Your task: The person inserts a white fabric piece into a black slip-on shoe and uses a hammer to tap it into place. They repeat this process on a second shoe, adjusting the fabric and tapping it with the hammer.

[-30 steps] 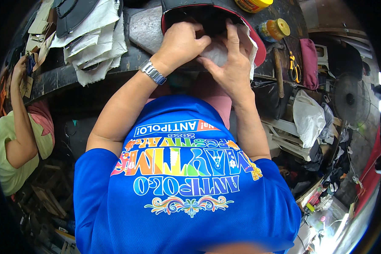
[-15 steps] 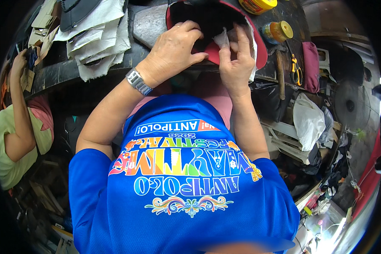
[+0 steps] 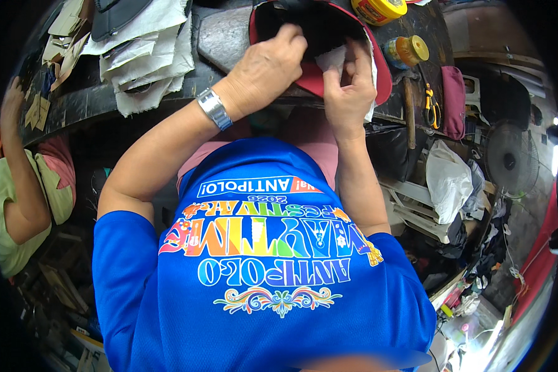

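Left hand [image 3: 270,67]: curled over piece [image 3: 325,28]; grip unclear
Right hand [image 3: 349,93]: seemingly clamped on cloth [image 3: 333,59] inside piece
Cloth: best kept taut

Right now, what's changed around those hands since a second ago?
The white sheet, earlier spread across the near side of the red-black piece, now bunches rightward at the right hand, baring red. The left hand has shifted slightly farther from the body. Whether either hand took or released anything is unclear. The hammer and jar stayed put.
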Tool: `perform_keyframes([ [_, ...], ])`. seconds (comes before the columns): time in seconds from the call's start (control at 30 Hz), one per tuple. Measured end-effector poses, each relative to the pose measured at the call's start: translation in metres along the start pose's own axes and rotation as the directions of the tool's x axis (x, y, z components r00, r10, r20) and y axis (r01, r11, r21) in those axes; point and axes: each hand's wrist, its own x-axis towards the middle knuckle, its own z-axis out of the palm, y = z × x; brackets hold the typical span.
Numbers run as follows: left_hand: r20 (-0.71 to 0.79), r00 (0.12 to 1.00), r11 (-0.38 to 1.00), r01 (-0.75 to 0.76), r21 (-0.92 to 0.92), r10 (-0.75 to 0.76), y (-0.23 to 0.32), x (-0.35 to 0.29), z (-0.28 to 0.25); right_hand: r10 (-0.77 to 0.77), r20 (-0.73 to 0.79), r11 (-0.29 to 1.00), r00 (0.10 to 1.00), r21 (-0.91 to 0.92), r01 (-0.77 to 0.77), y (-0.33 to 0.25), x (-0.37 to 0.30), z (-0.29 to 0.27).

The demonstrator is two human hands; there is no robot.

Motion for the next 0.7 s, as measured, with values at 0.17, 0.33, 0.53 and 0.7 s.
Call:
perform_keyframes([
  [0.17, 0.015, 1.000, 0.993, -0.027, 0.119, 0.026, -0.002, -0.003, 0.009, 0.075, 0.019, 0.991, 0.997, 0.106, -0.076, 0.003, 0.001, 0.001],
  [0.33, -0.046, 0.988, 0.983, -0.140, 0.117, 0.147, -0.011, 0.000, 0.008, -0.042, -0.025, 0.995, 0.999, 0.094, 0.044, 0.001, -0.002, 0.007],
  [0.53, 0.095, 0.991, 0.989, -0.107, 0.099, 0.098, -0.013, 0.014, 0.009, 0.104, 0.057, 0.995, 0.993, 0.007, -0.104, 0.002, -0.003, 0.001],
  [0.7, 0.229, 0.963, 0.982, 0.167, -0.088, -0.143, -0.022, 0.029, 0.005, 0.121, 0.092, 0.939, 0.988, 0.311, -0.144, 0.001, -0.006, 0.004],
])
